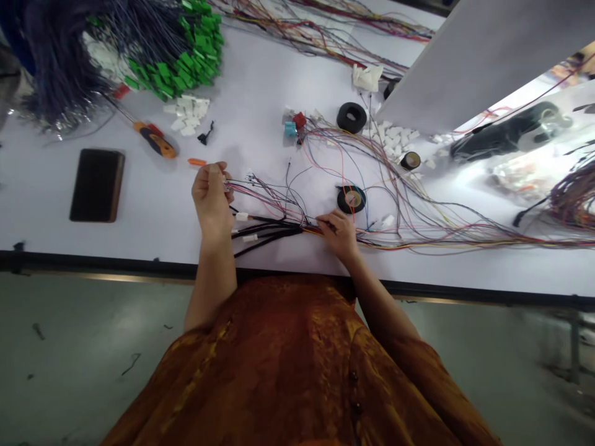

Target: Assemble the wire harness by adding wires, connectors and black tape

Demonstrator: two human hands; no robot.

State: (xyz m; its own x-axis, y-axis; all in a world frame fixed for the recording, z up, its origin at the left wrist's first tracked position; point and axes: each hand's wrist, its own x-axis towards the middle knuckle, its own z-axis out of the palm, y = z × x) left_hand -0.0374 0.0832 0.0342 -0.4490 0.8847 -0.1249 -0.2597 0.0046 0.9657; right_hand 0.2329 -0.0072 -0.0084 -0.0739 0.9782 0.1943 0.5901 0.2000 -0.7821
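A wire harness (288,230) runs along the near side of the white table, with black-taped branches and white connectors (250,238) at its left end. My left hand (212,192) is closed on the ends of several thin loose wires (260,193), pinched between thumb and fingers. Over the harness trunk, where the black tape gives way to bare coloured wires, my right hand (338,233) is closed round the bundle. Just beyond that hand lies a roll of black tape (343,199). An orange piece (196,161) sits by my left fingertips.
A screwdriver (157,141) and a dark phone-like slab (97,185) lie at the left. Green-ended cables (186,68) are heaped at the far left. Another black tape roll (351,118), red and blue connectors (294,126) and white connectors (395,139) lie farther back. A pale panel (469,56) slants at right.
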